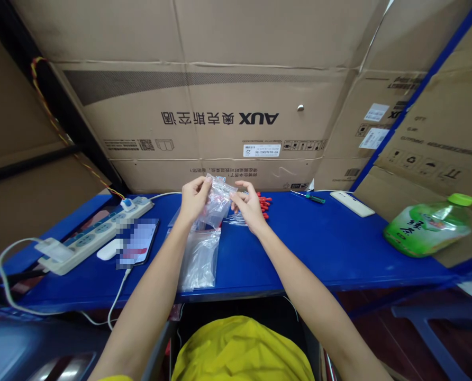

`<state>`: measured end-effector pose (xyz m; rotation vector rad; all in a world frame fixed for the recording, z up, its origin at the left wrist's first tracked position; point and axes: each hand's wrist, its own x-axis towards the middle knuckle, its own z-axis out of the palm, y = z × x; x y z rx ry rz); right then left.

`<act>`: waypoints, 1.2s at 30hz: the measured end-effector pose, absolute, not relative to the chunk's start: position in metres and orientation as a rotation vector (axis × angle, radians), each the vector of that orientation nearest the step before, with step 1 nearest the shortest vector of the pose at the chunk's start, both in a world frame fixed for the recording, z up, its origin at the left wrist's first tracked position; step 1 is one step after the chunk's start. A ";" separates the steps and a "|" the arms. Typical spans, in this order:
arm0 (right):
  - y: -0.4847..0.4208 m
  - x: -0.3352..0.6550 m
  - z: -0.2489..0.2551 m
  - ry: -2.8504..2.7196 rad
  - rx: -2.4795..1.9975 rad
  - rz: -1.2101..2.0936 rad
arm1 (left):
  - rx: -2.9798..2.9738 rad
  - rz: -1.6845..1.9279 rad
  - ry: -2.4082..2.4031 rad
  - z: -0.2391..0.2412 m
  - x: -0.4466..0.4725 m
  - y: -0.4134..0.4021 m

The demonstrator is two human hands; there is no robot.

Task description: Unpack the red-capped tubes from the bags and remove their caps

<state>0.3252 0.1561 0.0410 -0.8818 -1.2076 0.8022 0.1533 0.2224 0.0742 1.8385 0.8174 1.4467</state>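
Note:
Both hands hold up a small clear plastic zip bag above the blue table. My left hand pinches the bag's top left edge with closed fingers. My right hand pinches its right edge, the index finger raised. Red bits show through the bag. A heap of small red parts lies on the table just behind my right hand. Thin clear pieces lie below that hand. A pile of empty clear bags rests on the table under my left forearm.
A white power strip with plugs, a phone and a white cable fill the left side. A green-handled screwdriver, a white remote and a lying green bottle sit right. Cardboard boxes wall the back.

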 end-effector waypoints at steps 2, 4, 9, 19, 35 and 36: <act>0.154 0.323 0.041 -1.185 -0.839 0.796 | 1.871 1.421 0.815 0.074 0.154 0.222; 0.153 0.322 0.043 -1.161 -0.792 0.786 | 1.892 1.384 0.820 0.074 0.154 0.223; 0.149 0.329 0.049 -1.117 -0.738 0.883 | 1.783 1.414 0.943 0.073 0.141 0.236; 0.134 0.309 0.043 -1.675 -0.817 1.095 | 1.780 0.694 2.187 0.037 0.069 0.283; 0.123 0.279 0.026 -2.229 -1.222 0.253 | 1.986 0.552 1.973 0.031 0.073 0.289; 0.123 0.278 0.025 -2.260 -1.221 0.230 | 1.981 0.543 1.961 0.031 0.073 0.288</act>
